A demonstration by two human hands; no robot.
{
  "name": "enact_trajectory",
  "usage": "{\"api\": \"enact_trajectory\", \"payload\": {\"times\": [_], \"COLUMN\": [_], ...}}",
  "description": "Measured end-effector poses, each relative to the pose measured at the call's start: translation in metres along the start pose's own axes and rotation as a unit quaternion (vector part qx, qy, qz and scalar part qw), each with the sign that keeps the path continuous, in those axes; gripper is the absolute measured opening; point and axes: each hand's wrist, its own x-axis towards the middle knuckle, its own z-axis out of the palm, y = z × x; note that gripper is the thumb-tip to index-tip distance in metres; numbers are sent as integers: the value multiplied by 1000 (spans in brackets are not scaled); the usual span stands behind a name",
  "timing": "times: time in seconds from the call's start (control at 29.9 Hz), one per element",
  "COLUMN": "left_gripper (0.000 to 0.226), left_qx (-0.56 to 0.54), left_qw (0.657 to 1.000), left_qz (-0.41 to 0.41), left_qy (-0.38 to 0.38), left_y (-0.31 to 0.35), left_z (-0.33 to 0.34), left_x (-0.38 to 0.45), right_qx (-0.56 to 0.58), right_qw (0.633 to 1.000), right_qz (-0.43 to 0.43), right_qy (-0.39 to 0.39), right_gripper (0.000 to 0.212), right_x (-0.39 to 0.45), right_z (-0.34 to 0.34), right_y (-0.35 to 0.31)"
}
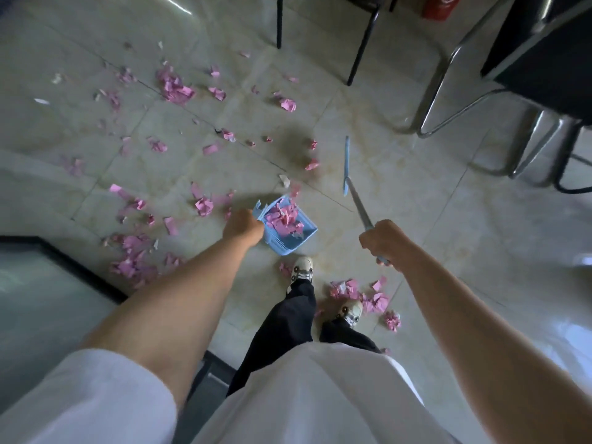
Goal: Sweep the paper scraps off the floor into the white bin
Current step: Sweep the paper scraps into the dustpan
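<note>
Head view, nearest first: scraps lie right at your shoes (302, 267), a pink cluster (362, 294) just beside your right foot, so a step back or sideways would likely tread them flat or scatter them out of the broom's reach. Your left hand (242, 226) is curled around the rear edge of the blue dustpan (290, 229), which already carries a heap of pink paper; it appears tilted, though the blur makes it hard to say whether its lip touches the floor, and if you tip it further the load could slide back out. Your right hand (381, 240) is closed around the broom handle (358, 203), with the thin blue broom head (346, 165) out ahead and apart from the pan, so a hard one-handed stroke may flick light scraps past the pan rather than into it. To your left a dense pile (134, 261) sits close to the dark-framed glass edge (80, 267), where pieces could lodge. Farther out, paper scraps (174, 84) spread toward the chair legs (362, 43) and may drift beneath them. The white bin is not in view, so carrying a full pan to it risks spills.
</note>
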Motion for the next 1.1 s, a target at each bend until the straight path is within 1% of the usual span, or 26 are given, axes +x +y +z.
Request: {"api": "enact_trajectory", "payload": {"times": [0.1, 0.2, 0.27, 0.3, 0.47, 0.57, 0.64, 0.7, 0.77, 0.84, 0.94, 1.0, 1.1], "left_gripper": [34, 31, 29, 30, 49, 52, 53, 46, 38, 36, 31, 30, 31], "left_qx": [-69, -111, -124, -134, -195, -174, -149, -119, -103, -94, -69, -50, -43], "left_qw": [997, 991, 988, 986, 969, 972, 975, 979, 978, 980, 980, 980, 977], "left_qz": [-37, -77, -93, -102, -153, -159, -159, -162, -179, -176, -184, -190, -204], "left_qy": [10, -7, -7, -5, 9, 18, 31, 34, 32, 19, 22, 36, 47], "left_y": [-11, -15, -9, -4, 9, 21, 32, 37, 43, 45, 53, 57, 63], "left_z": [-9, -16, -22, -23, -18, -21, -23, -24, -25, -23, -14, -9, -11], "left_x": [11, 23, 25, 27, 43, 39, 34, 32, 32, 33, 43, 45, 56], "right_qx": [7, 21, 6, -1, -26, -52, -91, -133, -216, -303, -430, -470, -504], "right_qw": [1000, 999, 1000, 1000, 1000, 998, 995, 988, 971, 943, 886, 862, 838], "right_qz": [9, 12, 11, 11, -11, -26, -43, -68, -96, -127, -164, -179, -190], "right_qy": [14, 26, 28, 27, 0, -16, -20, -27, -48, -54, -57, -66, -89], "right_gripper": [30, 19, 12, 12, 29, 35, 39, 40, 43, 45, 51, 49, 46], "right_x": [15, 22, 25, 27, 50, 73, 90, 102, 112, 117, 131, 130, 122], "right_z": [-12, -27, -39, -45, -73, -88, -97, -102, -112, -117, -121, -119, -116], "right_y": [-18, -30, -39, -42, -62, -79, -92, -104, -117, -123, -133, -135, -128]}}
